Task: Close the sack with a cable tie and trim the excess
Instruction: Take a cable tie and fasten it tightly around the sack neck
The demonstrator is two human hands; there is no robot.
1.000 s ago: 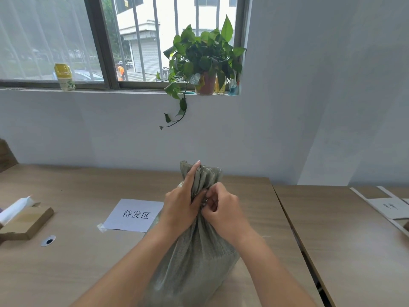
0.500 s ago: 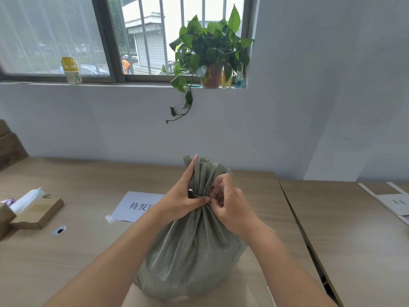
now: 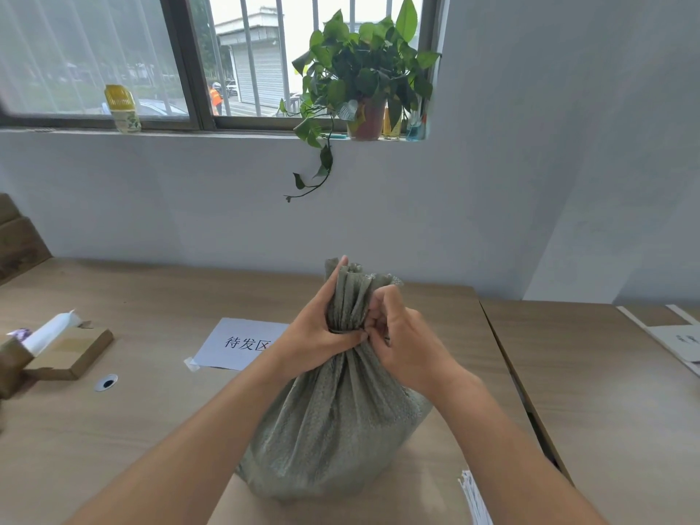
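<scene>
A grey-green woven sack (image 3: 333, 422) stands upright on the wooden table (image 3: 151, 430), its top gathered into a pleated neck. My left hand (image 3: 314, 331) wraps around the neck from the left, with the forefinger stretched up along the pleats. My right hand (image 3: 401, 342) pinches the same neck from the right, fingers curled in at the cinch. The cable tie cannot be made out; the fingers cover the cinch. At the bottom right edge lies a bundle of white cable ties (image 3: 473, 498).
A white paper label (image 3: 238, 344) lies left of the sack. Further left are a small cardboard box (image 3: 72, 354) with a white roll (image 3: 49, 331) and a round black-and-white disc (image 3: 106, 382). A second table (image 3: 613, 411) adjoins on the right. A potted plant (image 3: 363, 85) sits on the windowsill.
The view has pulled back and risen, so more of the sack shows. Both hands stay clamped on the neck; the right fingers have shifted slightly at the cinch.
</scene>
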